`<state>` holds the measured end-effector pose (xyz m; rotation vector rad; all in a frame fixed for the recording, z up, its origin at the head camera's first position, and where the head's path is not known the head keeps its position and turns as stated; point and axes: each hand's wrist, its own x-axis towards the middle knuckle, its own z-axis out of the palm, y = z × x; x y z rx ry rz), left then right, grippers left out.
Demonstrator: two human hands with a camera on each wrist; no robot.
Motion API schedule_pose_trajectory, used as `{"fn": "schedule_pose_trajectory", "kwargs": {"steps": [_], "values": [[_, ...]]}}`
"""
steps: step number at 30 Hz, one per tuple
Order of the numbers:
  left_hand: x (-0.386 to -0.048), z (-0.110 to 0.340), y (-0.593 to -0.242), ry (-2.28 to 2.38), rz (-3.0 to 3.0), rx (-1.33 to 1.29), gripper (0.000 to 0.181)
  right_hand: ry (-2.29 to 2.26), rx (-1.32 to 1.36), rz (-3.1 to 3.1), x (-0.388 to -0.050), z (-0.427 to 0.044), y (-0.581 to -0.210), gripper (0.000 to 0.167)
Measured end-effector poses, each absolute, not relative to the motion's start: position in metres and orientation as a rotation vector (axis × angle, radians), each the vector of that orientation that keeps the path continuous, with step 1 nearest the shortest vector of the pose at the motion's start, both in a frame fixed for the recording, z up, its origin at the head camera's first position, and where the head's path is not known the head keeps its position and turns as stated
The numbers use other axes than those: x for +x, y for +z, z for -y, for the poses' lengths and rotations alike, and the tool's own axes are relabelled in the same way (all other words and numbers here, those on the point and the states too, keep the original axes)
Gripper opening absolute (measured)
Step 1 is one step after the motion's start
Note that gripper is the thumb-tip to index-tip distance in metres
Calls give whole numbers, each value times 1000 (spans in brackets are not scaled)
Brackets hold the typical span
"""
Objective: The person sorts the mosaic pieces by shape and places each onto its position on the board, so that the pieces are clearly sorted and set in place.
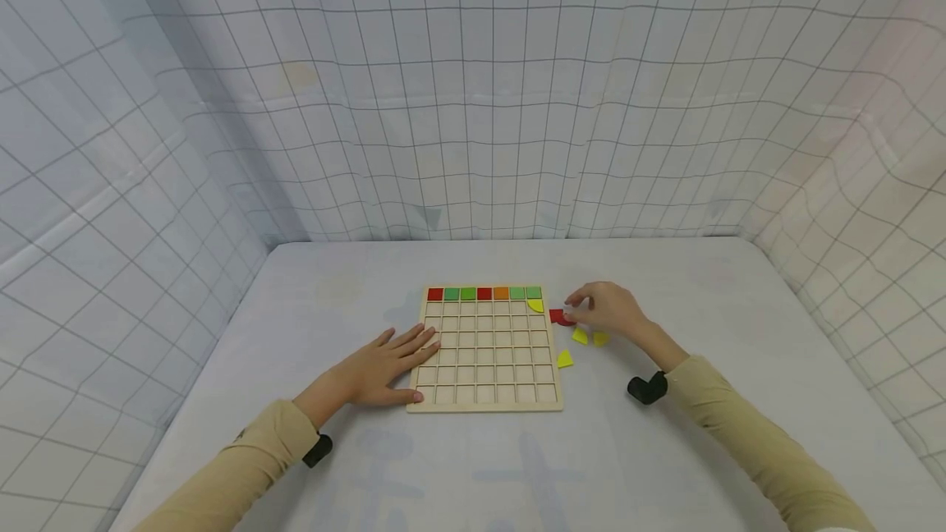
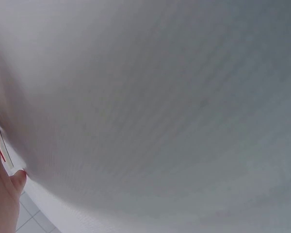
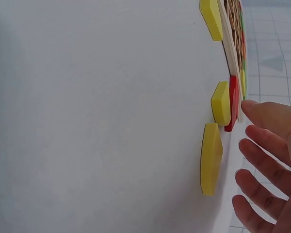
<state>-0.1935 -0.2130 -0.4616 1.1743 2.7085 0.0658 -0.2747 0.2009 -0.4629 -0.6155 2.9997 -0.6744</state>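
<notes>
A wooden grid board (image 1: 484,355) lies on the table, with red, green and orange square tiles (image 1: 484,294) along its top row. One yellow piece (image 1: 535,305) with a curved edge sits just below the row's right end. My left hand (image 1: 380,372) rests with spread fingers on the board's left edge. Right of the board, my right hand (image 1: 606,308) hovers by a red piece (image 1: 557,316), thumb tip close to it. In the right wrist view its fingers (image 3: 259,150) are loosely bent, with nothing visible between them.
Three loose yellow pieces lie right of the board: one near its lower right side (image 1: 565,360), another below the red piece (image 1: 580,337), the last under the right hand (image 1: 601,339). Grid-patterned white curtains (image 1: 488,146) surround the white table (image 1: 340,277).
</notes>
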Motion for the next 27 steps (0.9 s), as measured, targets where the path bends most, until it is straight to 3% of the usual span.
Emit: {"fn": "schedule_pose_trajectory", "kwargs": {"steps": [27], "values": [[-193,213,-464,70,-2717,1191,80,-616,-603,-2950,-274,-207,-468,25]]}}
